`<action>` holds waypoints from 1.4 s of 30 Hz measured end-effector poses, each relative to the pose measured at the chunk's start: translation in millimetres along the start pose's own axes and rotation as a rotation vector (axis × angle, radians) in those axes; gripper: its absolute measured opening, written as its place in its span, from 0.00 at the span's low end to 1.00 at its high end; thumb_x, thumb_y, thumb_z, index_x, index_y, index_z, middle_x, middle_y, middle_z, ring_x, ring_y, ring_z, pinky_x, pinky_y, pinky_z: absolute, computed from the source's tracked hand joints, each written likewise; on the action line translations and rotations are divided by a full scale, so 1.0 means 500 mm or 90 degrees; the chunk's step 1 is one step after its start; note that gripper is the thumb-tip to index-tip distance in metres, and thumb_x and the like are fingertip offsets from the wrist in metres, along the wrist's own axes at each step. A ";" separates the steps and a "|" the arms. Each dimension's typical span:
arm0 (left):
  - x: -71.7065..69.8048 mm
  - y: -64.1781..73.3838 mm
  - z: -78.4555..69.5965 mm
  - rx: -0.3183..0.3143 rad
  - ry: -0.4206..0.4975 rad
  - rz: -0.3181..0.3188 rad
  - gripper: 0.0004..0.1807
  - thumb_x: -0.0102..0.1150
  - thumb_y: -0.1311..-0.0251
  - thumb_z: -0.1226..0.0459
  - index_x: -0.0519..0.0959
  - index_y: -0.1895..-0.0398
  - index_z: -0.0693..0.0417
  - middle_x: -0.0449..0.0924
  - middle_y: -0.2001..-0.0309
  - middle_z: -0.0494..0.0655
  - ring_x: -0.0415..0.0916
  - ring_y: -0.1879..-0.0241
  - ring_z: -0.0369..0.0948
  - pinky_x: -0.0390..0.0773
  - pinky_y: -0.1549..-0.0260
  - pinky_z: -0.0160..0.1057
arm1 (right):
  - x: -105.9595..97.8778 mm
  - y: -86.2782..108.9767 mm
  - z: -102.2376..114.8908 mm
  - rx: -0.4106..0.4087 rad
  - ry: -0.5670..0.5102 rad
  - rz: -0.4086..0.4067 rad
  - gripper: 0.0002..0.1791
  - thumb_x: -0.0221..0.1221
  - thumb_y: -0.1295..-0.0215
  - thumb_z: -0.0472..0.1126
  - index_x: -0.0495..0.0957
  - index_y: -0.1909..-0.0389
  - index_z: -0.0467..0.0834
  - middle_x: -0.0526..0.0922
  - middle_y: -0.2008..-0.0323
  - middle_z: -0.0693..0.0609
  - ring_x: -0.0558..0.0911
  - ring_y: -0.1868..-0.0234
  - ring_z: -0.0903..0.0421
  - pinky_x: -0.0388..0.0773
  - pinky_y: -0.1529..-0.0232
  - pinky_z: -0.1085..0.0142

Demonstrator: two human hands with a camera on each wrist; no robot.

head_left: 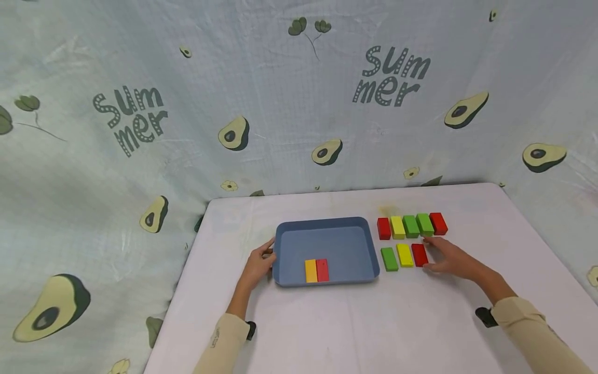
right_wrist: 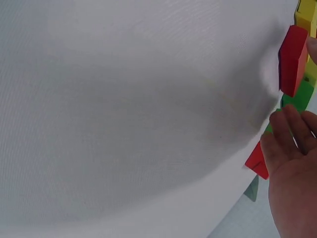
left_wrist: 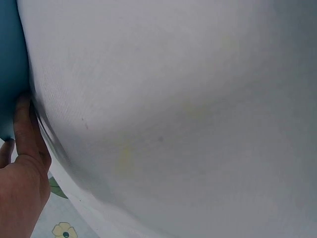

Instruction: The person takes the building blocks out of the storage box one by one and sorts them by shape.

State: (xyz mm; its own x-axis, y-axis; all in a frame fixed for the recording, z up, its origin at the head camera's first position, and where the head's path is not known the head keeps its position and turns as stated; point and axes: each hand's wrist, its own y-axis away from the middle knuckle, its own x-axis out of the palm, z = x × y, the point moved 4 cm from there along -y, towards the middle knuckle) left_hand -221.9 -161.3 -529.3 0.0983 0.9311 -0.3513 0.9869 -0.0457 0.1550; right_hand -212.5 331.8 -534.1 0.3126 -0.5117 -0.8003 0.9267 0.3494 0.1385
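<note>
My left hand [head_left: 257, 266] is at the left side of a blue-grey tray [head_left: 327, 225], its fingertips touching the outer wall. In the left wrist view, extended fingers [left_wrist: 26, 126] lie along the tray's side [left_wrist: 11, 59]. A yellow-orange block [head_left: 311, 271] and a red block [head_left: 322, 270] lie side by side inside the tray, against its near wall. My right hand [head_left: 450, 258] hovers with thumb and fingers spread beside the right end of two rows of blocks. Its thumb is close to a red block [head_left: 419, 255], seen in the right wrist view [right_wrist: 293, 59]; its fingers are near a light green block [head_left: 425, 225].
The back row also has a red block [head_left: 383, 228], a yellow block [head_left: 397, 227], a green block [head_left: 411, 226] and another red block [head_left: 438, 223]. Up front lie a green block [head_left: 389, 259] and a yellow block [head_left: 404, 255]. A white cloth [head_left: 327, 327] covers the table.
</note>
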 end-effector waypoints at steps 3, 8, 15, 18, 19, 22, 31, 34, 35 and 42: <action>0.003 0.001 0.006 -0.016 0.005 0.001 0.31 0.50 0.43 0.69 0.67 0.33 0.51 0.72 0.52 0.60 0.73 0.64 0.44 0.76 0.73 0.40 | -0.003 0.002 0.003 0.007 0.007 -0.022 0.46 0.70 0.51 0.45 0.59 0.36 0.29 0.66 0.42 0.31 0.65 0.43 0.35 0.68 0.49 0.41; 0.008 -0.001 0.018 -0.057 0.013 -0.009 0.31 0.51 0.43 0.70 0.67 0.33 0.48 0.72 0.51 0.57 0.72 0.64 0.44 0.76 0.73 0.40 | -0.010 0.000 0.023 -0.001 -0.016 -0.060 0.45 0.68 0.48 0.46 0.58 0.35 0.31 0.64 0.40 0.32 0.63 0.41 0.35 0.68 0.50 0.40; 0.008 -0.004 0.021 -0.047 0.008 -0.009 0.31 0.51 0.43 0.69 0.67 0.33 0.49 0.73 0.51 0.57 0.73 0.63 0.43 0.76 0.73 0.39 | 0.002 -0.018 0.070 -0.054 -0.044 -0.107 0.42 0.68 0.46 0.47 0.61 0.35 0.33 0.67 0.40 0.35 0.65 0.41 0.38 0.70 0.51 0.42; 0.008 -0.003 0.022 -0.047 0.010 -0.008 0.31 0.51 0.43 0.70 0.67 0.33 0.50 0.73 0.51 0.58 0.72 0.63 0.43 0.76 0.73 0.39 | 0.010 -0.026 0.091 -0.072 -0.062 -0.110 0.41 0.67 0.46 0.46 0.62 0.36 0.33 0.67 0.40 0.36 0.66 0.41 0.38 0.70 0.50 0.43; 0.009 -0.002 0.022 -0.048 0.011 -0.008 0.31 0.51 0.43 0.70 0.67 0.33 0.50 0.73 0.51 0.58 0.72 0.63 0.43 0.76 0.73 0.39 | 0.013 -0.029 0.097 -0.078 -0.072 -0.111 0.40 0.67 0.46 0.46 0.62 0.36 0.33 0.68 0.40 0.36 0.67 0.41 0.38 0.70 0.50 0.43; 0.009 -0.002 0.023 -0.051 0.013 -0.008 0.31 0.51 0.44 0.70 0.67 0.33 0.50 0.73 0.52 0.58 0.72 0.63 0.43 0.76 0.73 0.39 | 0.022 -0.037 0.115 -0.099 -0.092 -0.113 0.39 0.67 0.45 0.45 0.64 0.36 0.33 0.69 0.41 0.36 0.69 0.43 0.38 0.71 0.51 0.43; 0.008 0.000 0.025 -0.059 0.014 -0.008 0.32 0.51 0.44 0.70 0.67 0.33 0.48 0.72 0.51 0.56 0.72 0.64 0.43 0.75 0.73 0.38 | 0.040 -0.053 0.150 -0.123 -0.105 -0.107 0.38 0.66 0.44 0.43 0.64 0.36 0.33 0.69 0.40 0.37 0.70 0.43 0.38 0.69 0.49 0.43; 0.004 -0.001 0.024 -0.050 0.009 -0.008 0.31 0.51 0.44 0.69 0.67 0.33 0.49 0.73 0.51 0.57 0.72 0.64 0.43 0.76 0.73 0.39 | 0.043 -0.059 0.164 -0.129 -0.105 -0.107 0.38 0.66 0.44 0.43 0.63 0.35 0.33 0.68 0.40 0.37 0.70 0.44 0.38 0.69 0.49 0.43; 0.003 -0.001 0.023 -0.047 0.008 -0.007 0.31 0.51 0.43 0.69 0.67 0.33 0.49 0.73 0.51 0.57 0.72 0.63 0.43 0.76 0.73 0.39 | 0.044 -0.061 0.169 -0.131 -0.101 -0.109 0.38 0.67 0.45 0.43 0.63 0.35 0.34 0.69 0.40 0.37 0.70 0.44 0.38 0.69 0.49 0.43; -0.001 -0.004 0.017 -0.033 0.013 0.005 0.30 0.51 0.42 0.69 0.66 0.32 0.49 0.72 0.49 0.59 0.72 0.62 0.45 0.75 0.72 0.40 | 0.052 -0.074 0.202 -0.174 -0.100 -0.129 0.37 0.68 0.47 0.41 0.65 0.37 0.35 0.71 0.42 0.39 0.71 0.44 0.40 0.71 0.50 0.44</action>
State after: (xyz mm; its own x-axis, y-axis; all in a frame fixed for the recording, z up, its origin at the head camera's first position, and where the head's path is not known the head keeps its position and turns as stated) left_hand -223.1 -165.0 -537.3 0.1031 0.9378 -0.3316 0.9779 -0.0347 0.2060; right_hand -217.4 226.2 -501.3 0.1756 -0.6985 -0.6937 0.8898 0.4142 -0.1918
